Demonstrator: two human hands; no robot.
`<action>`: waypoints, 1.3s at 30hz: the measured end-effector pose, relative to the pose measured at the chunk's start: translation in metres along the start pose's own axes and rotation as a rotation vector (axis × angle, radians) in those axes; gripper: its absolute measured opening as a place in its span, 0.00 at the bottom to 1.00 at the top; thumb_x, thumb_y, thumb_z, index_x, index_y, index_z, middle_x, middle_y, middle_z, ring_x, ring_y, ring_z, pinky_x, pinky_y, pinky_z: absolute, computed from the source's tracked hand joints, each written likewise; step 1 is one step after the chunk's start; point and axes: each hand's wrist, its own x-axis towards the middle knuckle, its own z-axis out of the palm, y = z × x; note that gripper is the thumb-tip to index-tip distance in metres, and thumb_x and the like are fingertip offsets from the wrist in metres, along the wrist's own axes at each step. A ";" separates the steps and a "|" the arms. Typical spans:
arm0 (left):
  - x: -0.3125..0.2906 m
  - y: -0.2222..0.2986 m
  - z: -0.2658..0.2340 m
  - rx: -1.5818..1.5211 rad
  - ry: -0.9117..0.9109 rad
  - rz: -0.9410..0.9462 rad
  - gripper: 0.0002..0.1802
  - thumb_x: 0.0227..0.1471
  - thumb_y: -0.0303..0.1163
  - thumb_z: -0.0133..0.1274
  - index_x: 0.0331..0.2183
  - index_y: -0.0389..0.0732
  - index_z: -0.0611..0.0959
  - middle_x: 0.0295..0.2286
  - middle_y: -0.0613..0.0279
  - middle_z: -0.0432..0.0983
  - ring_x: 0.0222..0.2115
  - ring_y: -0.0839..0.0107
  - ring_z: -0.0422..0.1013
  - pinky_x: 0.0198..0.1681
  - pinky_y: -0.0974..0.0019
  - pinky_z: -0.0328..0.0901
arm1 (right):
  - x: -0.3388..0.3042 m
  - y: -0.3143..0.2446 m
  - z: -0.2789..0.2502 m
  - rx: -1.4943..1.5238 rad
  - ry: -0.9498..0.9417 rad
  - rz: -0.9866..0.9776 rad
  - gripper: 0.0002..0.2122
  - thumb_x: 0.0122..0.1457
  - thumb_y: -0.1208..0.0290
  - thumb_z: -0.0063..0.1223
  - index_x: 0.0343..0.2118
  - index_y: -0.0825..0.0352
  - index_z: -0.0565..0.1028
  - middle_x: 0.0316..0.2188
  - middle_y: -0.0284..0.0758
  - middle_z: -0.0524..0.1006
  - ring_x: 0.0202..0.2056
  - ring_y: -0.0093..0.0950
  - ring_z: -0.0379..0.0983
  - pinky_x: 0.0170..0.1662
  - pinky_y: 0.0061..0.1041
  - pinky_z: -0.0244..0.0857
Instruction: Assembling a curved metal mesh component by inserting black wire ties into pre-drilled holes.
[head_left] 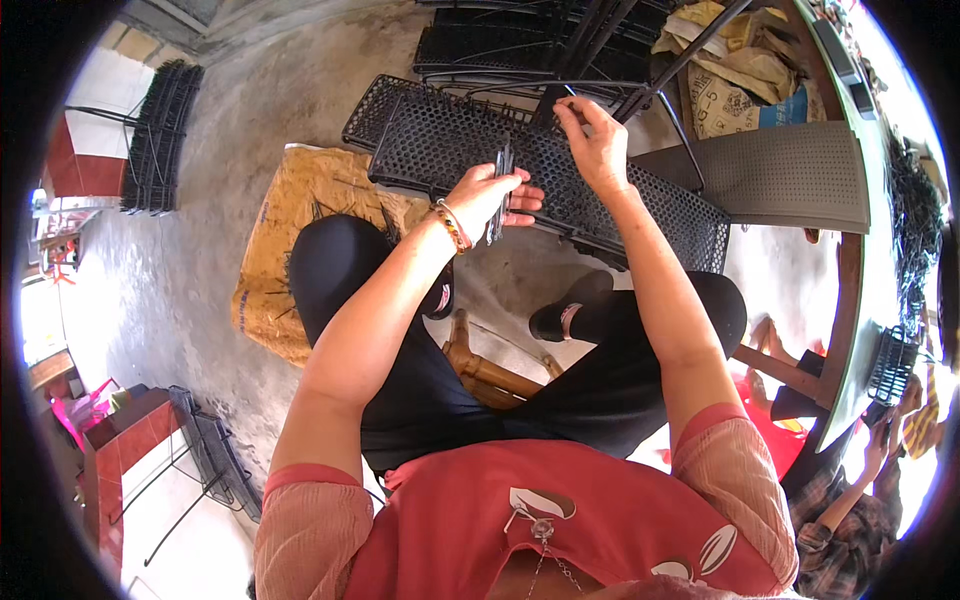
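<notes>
My left hand point(482, 200) is closed around a bundle of thin dark strips point(499, 222), which stands up between its thumb and fingers. Farther right and higher, my right hand point(602, 148) is raised with thumb and forefinger bent toward each other at a black metal rod frame. What they pinch, if anything, is too small to make out. Beneath both hands lies a long black perforated metal rack point(430, 135), running from upper left to lower right in front of my knees.
A brown sack point(275, 255) lies on the floor by my left knee. More black racks point(530, 50) are stacked beyond. At right are a grey perforated panel point(780, 175), a table edge point(850, 330), a sack-filled box point(740, 100) and another person's arm point(850, 490).
</notes>
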 end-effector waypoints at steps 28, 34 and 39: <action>0.002 -0.002 -0.002 0.001 -0.016 -0.009 0.09 0.54 0.30 0.42 0.37 0.36 0.71 0.34 0.47 0.73 0.35 0.61 0.72 0.37 0.58 0.70 | -0.007 0.006 0.002 0.058 -0.069 0.112 0.07 0.52 0.75 0.54 0.34 0.69 0.74 0.29 0.35 0.77 0.30 0.20 0.74 0.34 0.19 0.67; 0.002 -0.003 -0.001 0.010 -0.022 -0.001 0.09 0.54 0.30 0.42 0.36 0.36 0.71 0.34 0.47 0.74 0.34 0.62 0.73 0.37 0.59 0.71 | -0.007 0.008 0.001 0.000 -0.135 -0.009 0.08 0.52 0.73 0.53 0.35 0.69 0.75 0.30 0.38 0.77 0.29 0.21 0.74 0.34 0.19 0.67; 0.001 -0.003 -0.002 0.011 -0.024 -0.002 0.10 0.54 0.30 0.42 0.37 0.35 0.70 0.34 0.47 0.73 0.34 0.61 0.73 0.36 0.59 0.71 | -0.010 0.006 0.003 0.017 -0.034 0.130 0.08 0.52 0.72 0.53 0.33 0.69 0.76 0.29 0.38 0.77 0.28 0.23 0.74 0.33 0.19 0.66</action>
